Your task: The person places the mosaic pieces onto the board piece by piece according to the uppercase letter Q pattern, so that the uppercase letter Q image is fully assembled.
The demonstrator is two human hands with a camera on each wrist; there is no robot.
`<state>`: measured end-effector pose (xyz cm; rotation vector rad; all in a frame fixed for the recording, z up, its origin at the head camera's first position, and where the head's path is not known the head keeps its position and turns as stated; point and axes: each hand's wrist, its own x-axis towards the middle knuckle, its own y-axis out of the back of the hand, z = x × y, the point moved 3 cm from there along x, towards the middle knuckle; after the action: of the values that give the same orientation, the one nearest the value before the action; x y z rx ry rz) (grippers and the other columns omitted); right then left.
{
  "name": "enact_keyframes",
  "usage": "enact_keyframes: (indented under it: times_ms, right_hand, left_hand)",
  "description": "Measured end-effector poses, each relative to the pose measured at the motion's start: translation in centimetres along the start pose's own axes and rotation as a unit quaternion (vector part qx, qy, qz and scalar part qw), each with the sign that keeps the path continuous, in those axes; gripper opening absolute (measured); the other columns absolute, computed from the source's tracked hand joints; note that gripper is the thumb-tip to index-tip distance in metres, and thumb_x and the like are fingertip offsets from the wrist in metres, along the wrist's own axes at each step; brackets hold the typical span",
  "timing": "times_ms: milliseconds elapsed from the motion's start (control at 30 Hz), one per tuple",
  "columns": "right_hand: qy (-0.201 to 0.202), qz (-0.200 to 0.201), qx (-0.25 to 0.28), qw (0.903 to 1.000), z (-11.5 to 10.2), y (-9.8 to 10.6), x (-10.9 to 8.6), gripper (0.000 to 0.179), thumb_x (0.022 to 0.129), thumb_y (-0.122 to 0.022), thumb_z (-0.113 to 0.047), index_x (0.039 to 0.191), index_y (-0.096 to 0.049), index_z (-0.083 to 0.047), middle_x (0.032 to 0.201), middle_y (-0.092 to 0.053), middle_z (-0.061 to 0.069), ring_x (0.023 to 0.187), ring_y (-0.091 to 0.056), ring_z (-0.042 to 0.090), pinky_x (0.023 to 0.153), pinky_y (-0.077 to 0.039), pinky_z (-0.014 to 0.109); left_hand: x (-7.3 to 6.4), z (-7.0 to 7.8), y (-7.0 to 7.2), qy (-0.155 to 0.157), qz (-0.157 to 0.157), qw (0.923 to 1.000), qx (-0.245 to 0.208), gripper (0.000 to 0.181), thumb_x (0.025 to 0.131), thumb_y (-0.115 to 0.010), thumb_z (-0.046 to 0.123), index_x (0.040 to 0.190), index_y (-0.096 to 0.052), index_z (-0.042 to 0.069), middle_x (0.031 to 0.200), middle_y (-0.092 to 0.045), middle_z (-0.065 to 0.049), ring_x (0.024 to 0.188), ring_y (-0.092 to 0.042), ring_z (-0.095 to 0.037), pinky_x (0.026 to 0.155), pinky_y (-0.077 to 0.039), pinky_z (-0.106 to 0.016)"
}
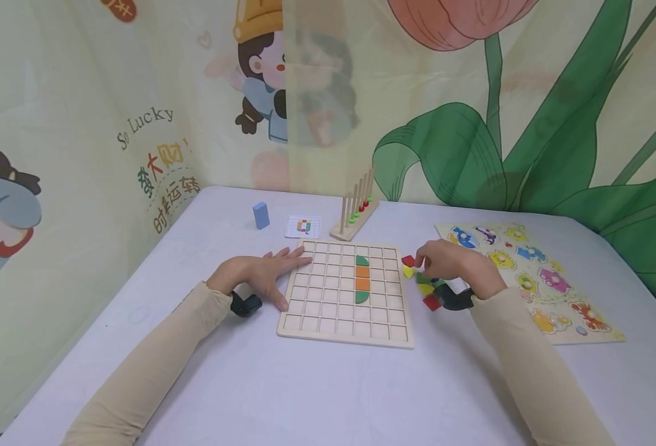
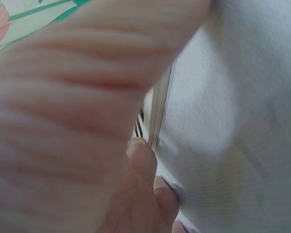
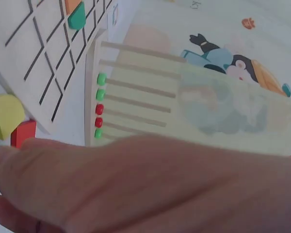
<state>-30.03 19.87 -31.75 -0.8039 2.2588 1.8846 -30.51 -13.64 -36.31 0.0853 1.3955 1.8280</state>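
A wooden grid board [image 1: 345,339] lies on the table, with two green quarter-round pieces [image 1: 362,297] and two orange squares [image 1: 363,272] in one column. My left hand [image 1: 266,272] rests at the board's left edge, fingers spread over its upper corner. On the right, my right hand [image 1: 445,259] bends its fingers down over a small pile of coloured pieces. Close to its fingertips are a red piece [image 3: 24,132] and a yellow piece [image 3: 7,115]. Whether the fingers pinch a piece is hidden. Another red piece [image 1: 432,302] lies nearer me.
Behind the board stand a wooden peg rack [image 1: 345,233] with green and red beads, a pattern card [image 1: 294,233] and a blue block [image 1: 261,215]. An animal puzzle board [image 1: 595,337] lies to the right, partly behind my right forearm. Printed curtains hang behind the table.
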Motion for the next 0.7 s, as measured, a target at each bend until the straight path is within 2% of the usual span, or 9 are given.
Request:
enact_keyframes:
  times_ms: [167,367,433,533,600,700]
  right_hand:
    - [-0.005,-0.005,0.013,0.9999,0.6,-0.2,0.1,0.022,0.088,-0.067,-0.005,0.109,-0.067,-0.001,0.098,-0.063,0.012,0.091,-0.056,0.025,0.08,-0.053,0.037]
    - [-0.01,-0.002,0.019,0.9998,0.9,-0.4,0.5,0.024,0.089,-0.067,-0.005,0.112,-0.066,-0.002,0.1,-0.063,0.013,0.09,-0.056,0.025,0.08,-0.052,0.038]
    - [-0.011,0.01,0.021,0.9997,1.0,-0.4,0.8,0.025,0.091,-0.065,-0.006,0.115,-0.064,-0.002,0.1,-0.062,0.013,0.089,-0.057,0.025,0.079,-0.053,0.036]
    - [0.009,0.04,0.018,0.999,0.9,-0.5,1.3,0.025,0.092,-0.063,-0.007,0.117,-0.064,0.0,0.101,-0.062,0.016,0.086,-0.057,0.025,0.076,-0.054,0.034]
    - [0.026,0.067,0.01,0.9974,0.9,-0.6,1.7,0.027,0.092,-0.064,-0.006,0.117,-0.065,0.001,0.105,-0.062,0.018,0.089,-0.058,0.027,0.079,-0.055,0.036]
    - [0.051,0.095,-0.003,0.9942,0.7,-1.0,2.2,0.03,0.09,-0.065,-0.002,0.12,-0.065,0.002,0.119,-0.061,0.022,0.104,-0.058,0.033,0.092,-0.054,0.043]
  left_hand:
    - [-0.1,0.1,0.0,0.003,-0.003,1.0,0.001,0.115,0.073,-0.081,0.046,0.158,-0.009,0.016,0.165,0.009,-0.011,0.15,0.008,-0.036,0.12,0.0,-0.056]
    - [-0.1,0.1,0.0,0.005,-0.003,1.0,-0.002,0.115,0.073,-0.081,0.046,0.158,-0.009,0.016,0.164,0.01,-0.011,0.15,0.009,-0.036,0.12,0.0,-0.056]
    - [0.0,0.1,0.0,0.004,-0.003,1.0,-0.002,0.115,0.074,-0.081,0.046,0.158,-0.009,0.016,0.164,0.01,-0.011,0.15,0.009,-0.036,0.12,0.0,-0.056]
    - [0.0,0.1,0.0,0.004,-0.003,1.0,-0.001,0.115,0.074,-0.081,0.045,0.158,-0.009,0.016,0.164,0.01,-0.012,0.15,0.009,-0.036,0.12,0.0,-0.056]
    - [-0.1,0.2,0.0,0.003,-0.001,1.0,-0.003,0.115,0.074,-0.081,0.045,0.158,-0.009,0.015,0.164,0.01,-0.012,0.15,0.009,-0.036,0.12,0.0,-0.056]
    - [-0.1,0.2,0.1,0.003,-0.001,1.0,-0.001,0.115,0.074,-0.081,0.046,0.158,-0.009,0.015,0.164,0.01,-0.012,0.15,0.008,-0.036,0.12,0.0,-0.056]
